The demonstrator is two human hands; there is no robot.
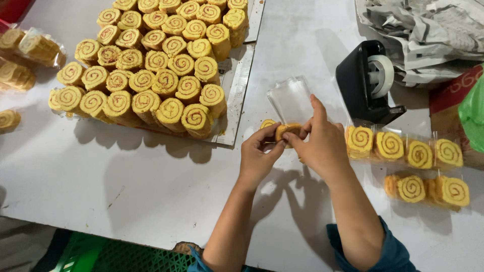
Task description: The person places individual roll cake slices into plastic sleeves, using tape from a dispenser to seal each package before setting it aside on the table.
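My left hand and my right hand meet over a white table, both gripping yellow swirl-roll slices at the mouth of a clear plastic bag. The bag's open end stands up behind my fingers. A second slice peeks out beside my left fingertips. To the left lies a big stack of unwrapped swirl rolls on a metal tray.
Wrapped rolls lie in a row at the right, more wrapped rolls below them. A black tape dispenser stands behind them, crumpled newspaper beyond. Bagged rolls sit at far left. A green crate is under the table edge.
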